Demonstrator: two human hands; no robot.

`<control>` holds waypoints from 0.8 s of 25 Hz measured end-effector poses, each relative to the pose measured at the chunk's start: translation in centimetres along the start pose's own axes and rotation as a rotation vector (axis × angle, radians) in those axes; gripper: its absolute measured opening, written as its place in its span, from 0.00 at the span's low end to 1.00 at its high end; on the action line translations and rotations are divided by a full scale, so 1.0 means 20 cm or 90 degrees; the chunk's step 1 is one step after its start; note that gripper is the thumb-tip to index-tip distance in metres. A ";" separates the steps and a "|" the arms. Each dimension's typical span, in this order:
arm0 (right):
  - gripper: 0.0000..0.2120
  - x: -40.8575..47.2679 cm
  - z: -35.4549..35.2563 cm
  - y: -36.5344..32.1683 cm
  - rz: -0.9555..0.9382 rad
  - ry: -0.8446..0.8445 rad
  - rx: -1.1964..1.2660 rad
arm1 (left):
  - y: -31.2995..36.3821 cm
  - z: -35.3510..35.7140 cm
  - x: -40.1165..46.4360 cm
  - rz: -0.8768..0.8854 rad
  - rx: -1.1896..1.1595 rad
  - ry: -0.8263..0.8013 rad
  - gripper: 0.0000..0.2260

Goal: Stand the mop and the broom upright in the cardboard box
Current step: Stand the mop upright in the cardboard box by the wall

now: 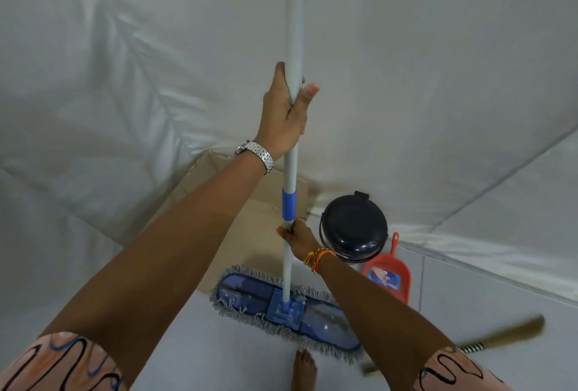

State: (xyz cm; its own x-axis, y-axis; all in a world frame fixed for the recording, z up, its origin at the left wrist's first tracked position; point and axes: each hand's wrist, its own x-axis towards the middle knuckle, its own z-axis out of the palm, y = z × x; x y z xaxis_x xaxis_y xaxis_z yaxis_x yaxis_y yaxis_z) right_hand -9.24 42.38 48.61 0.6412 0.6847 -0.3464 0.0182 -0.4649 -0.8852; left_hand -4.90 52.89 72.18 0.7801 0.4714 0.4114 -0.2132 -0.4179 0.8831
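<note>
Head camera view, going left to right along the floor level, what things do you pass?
Cardboard box → mop → black-lidded bin → red dustpan → broom lying on the floor at far right.

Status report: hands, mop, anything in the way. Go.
Left hand high on mop pole, right hand low. Mop upright, not yet in box. Broom on floor. Bin, dustpan beside box.
</note>
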 end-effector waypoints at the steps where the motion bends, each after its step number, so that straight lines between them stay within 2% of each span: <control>1: 0.10 0.09 0.05 -0.03 0.002 0.004 0.003 | -0.06 -0.07 0.05 -0.002 -0.012 -0.009 0.16; 3: 0.11 0.24 0.14 -0.09 0.003 0.009 -0.007 | -0.14 -0.19 0.12 -0.001 -0.024 -0.015 0.18; 5: 0.08 0.37 0.20 -0.18 0.001 -0.002 -0.016 | -0.23 -0.30 0.20 -0.002 -0.029 -0.010 0.17; 9: 0.06 0.71 0.32 -0.30 0.002 0.006 -0.038 | -0.45 -0.53 0.38 0.006 -0.057 -0.025 0.11; 16: 0.08 1.38 0.55 -0.25 0.063 0.088 -0.007 | -0.99 -0.72 0.63 0.011 -0.085 -0.088 0.09; 18: 0.05 1.56 0.62 -0.21 0.084 0.110 -0.001 | -1.12 -0.76 0.68 0.006 -0.101 -0.102 0.11; 20: 0.07 1.67 0.67 -0.18 0.107 0.137 0.007 | -1.23 -0.79 0.71 0.005 -0.111 -0.118 0.15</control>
State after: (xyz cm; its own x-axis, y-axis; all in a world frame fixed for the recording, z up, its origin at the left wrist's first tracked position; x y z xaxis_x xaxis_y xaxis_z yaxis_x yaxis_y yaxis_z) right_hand 1.95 74.44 36.06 0.7828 0.4627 -0.4162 -0.1106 -0.5547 -0.8247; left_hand 2.12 82.06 59.85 0.8694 0.3110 0.3840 -0.3053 -0.2731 0.9123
